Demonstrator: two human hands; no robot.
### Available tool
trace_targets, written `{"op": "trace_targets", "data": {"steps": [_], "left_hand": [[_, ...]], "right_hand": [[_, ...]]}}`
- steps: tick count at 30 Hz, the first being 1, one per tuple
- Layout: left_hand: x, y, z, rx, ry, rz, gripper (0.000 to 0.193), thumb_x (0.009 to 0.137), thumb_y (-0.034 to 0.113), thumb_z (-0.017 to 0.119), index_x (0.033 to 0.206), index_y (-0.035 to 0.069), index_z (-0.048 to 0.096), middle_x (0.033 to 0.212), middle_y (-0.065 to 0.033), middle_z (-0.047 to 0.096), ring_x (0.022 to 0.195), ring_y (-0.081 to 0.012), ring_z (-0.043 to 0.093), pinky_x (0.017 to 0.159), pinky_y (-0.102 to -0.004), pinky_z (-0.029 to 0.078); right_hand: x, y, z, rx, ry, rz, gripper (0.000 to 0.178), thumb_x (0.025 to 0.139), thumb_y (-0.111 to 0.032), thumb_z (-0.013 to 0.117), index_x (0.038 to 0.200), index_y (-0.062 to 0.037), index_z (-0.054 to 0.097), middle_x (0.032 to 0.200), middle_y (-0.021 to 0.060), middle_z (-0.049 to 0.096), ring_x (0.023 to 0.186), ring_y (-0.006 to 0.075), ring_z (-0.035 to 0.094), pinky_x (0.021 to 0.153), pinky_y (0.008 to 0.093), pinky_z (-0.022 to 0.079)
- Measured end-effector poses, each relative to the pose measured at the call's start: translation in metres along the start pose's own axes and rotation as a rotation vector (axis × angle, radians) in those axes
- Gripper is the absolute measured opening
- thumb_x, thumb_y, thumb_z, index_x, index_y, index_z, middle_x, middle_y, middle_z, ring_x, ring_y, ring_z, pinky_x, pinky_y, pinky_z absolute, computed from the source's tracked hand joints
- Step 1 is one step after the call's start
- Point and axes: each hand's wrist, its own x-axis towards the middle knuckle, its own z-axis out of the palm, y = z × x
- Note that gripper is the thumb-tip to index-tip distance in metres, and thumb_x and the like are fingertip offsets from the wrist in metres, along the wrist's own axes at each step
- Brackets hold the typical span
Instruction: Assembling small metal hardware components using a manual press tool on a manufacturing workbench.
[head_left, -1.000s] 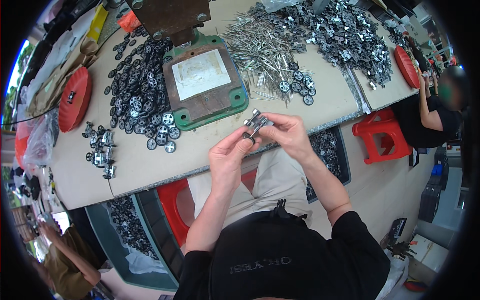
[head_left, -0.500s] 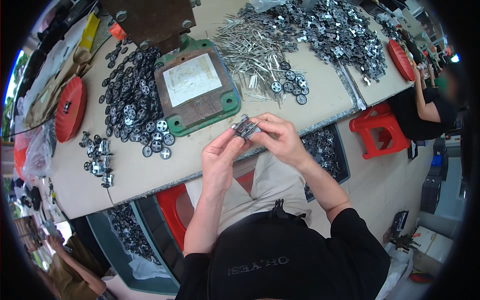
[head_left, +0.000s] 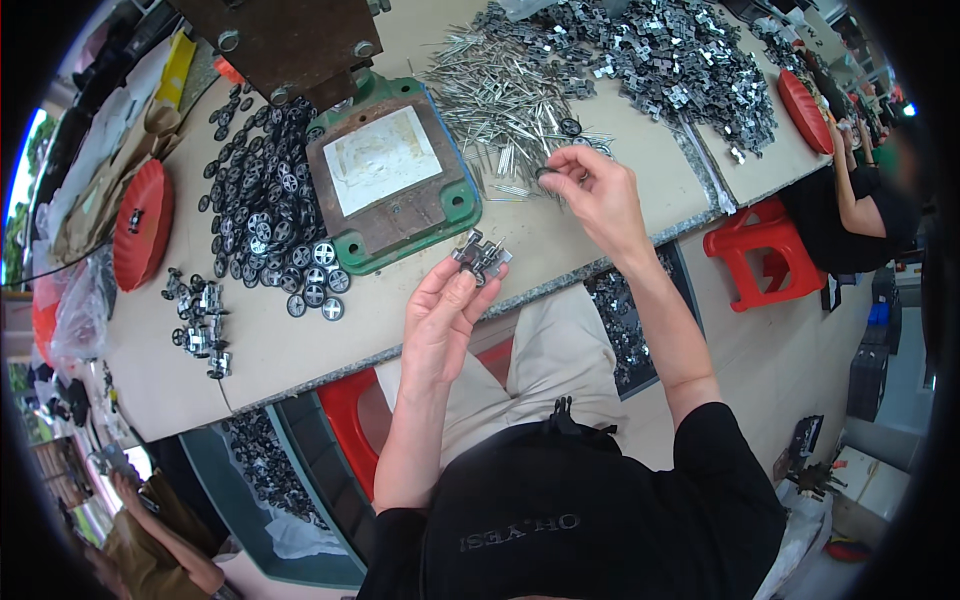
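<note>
My left hand (head_left: 446,310) grips a small grey-black toy chassis (head_left: 482,256) between thumb and fingers, just in front of the green-edged press base. A thin metal pin appears to stick out of it. To the right, my right hand (head_left: 600,195) pinches a small black wheel (head_left: 545,172) at the fingertips, beside the loose wheels at the edge of the pin heap (head_left: 505,95). Left of the press lies a big pile of black wheels with silver spokes (head_left: 262,205). Several assembled chassis with wheels (head_left: 203,325) sit at the table's left.
The press base (head_left: 390,180) stands mid-table, with its brown metal head (head_left: 280,45) overhanging. Dark metal parts (head_left: 680,75) are heaped at the back right. Red dishes (head_left: 143,225) lie at both sides. Below the table edge are a red stool (head_left: 760,250) and part-filled bins. Other people sit nearby.
My right hand has left the chassis and moved right and away to the loose wheels, where it now pinches one. My left hand keeps the chassis nearly in place.
</note>
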Motion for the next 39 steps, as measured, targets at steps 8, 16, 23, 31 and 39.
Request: {"op": "trace_targets", "data": {"steps": [8,16,23,31,39], "left_hand": [[-0.003,-0.004,0.001,0.01,-0.012,0.068,0.025,0.09,0.003,0.053,0.114,-0.001,0.055,0.111,-0.0167,0.06,0.104,-0.03,0.06,0.089,-0.0341,0.052],[-0.008,-0.003,0.004,0.039,0.026,0.128,0.028,0.088,0.002,0.056,0.115,-0.003,0.055,0.11,-0.0165,0.061,0.102,-0.0282,0.061,0.088,-0.0337,0.052],[-0.013,-0.005,0.007,0.392,0.121,0.358,0.031,0.087,0.001,0.058,0.116,-0.009,0.053,0.105,-0.0167,0.063,0.094,-0.0231,0.063,0.085,-0.0316,0.053],[-0.012,0.012,-0.003,0.187,-0.033,0.048,0.035,0.086,0.005,0.061,0.117,-0.009,0.053,0.106,-0.0175,0.063,0.092,-0.0237,0.064,0.085,-0.0323,0.053],[-0.01,0.005,-0.001,0.293,0.003,0.205,0.034,0.086,0.004,0.061,0.117,-0.007,0.053,0.106,-0.0177,0.063,0.094,-0.0237,0.064,0.084,-0.0325,0.052]], "right_hand": [[-0.048,-0.024,0.031,0.664,-0.131,0.135,0.018,0.086,0.002,0.058,0.103,0.0051,0.061,0.093,0.0089,0.064,0.081,0.013,0.063,0.064,0.0224,0.053],[-0.059,-0.029,0.041,0.536,-0.011,-0.054,0.016,0.084,0.003,0.06,0.1,0.0049,0.062,0.091,0.009,0.064,0.079,0.0136,0.064,0.066,0.023,0.053],[-0.064,-0.025,0.043,0.068,0.122,-0.446,0.024,0.072,0.006,0.069,0.095,0.0016,0.065,0.09,0.0115,0.064,0.074,0.0147,0.063,0.066,0.0241,0.051],[-0.035,-0.034,0.006,0.255,-0.37,-0.311,0.029,0.07,-0.002,0.071,0.099,-0.0027,0.067,0.092,0.008,0.065,0.074,0.0134,0.06,0.064,0.0252,0.048],[-0.044,-0.024,0.03,0.667,-0.39,0.2,0.015,0.081,-0.007,0.067,0.091,0.004,0.065,0.08,0.0016,0.063,0.07,0.0047,0.055,0.063,0.0203,0.046]]}}
